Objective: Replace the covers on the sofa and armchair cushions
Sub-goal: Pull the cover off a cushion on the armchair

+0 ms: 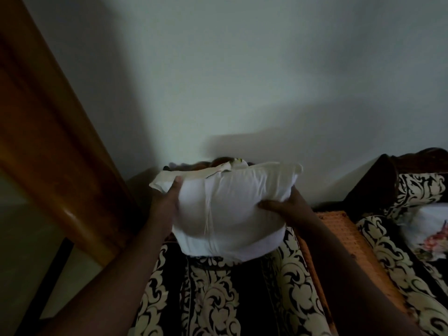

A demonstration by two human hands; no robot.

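The cushion (228, 209) is in plain white cloth, matt and a bit creased, with a seam running down the front. The seat (218, 294) under it is woven-looking fabric, dark with a cream scroll pattern — no shine at all. The door frame (48, 132) on the left is varnished wood, smooth and glossy, and the wall (242, 69) is flat matt paint.

White cushion (230, 209) held up between left hand (167, 202) and right hand (283, 204), above black-and-cream patterned seat (218, 299), pale wall (242, 81) behind, wooden frame (48, 141) at left, second patterned seat (392, 251) at right
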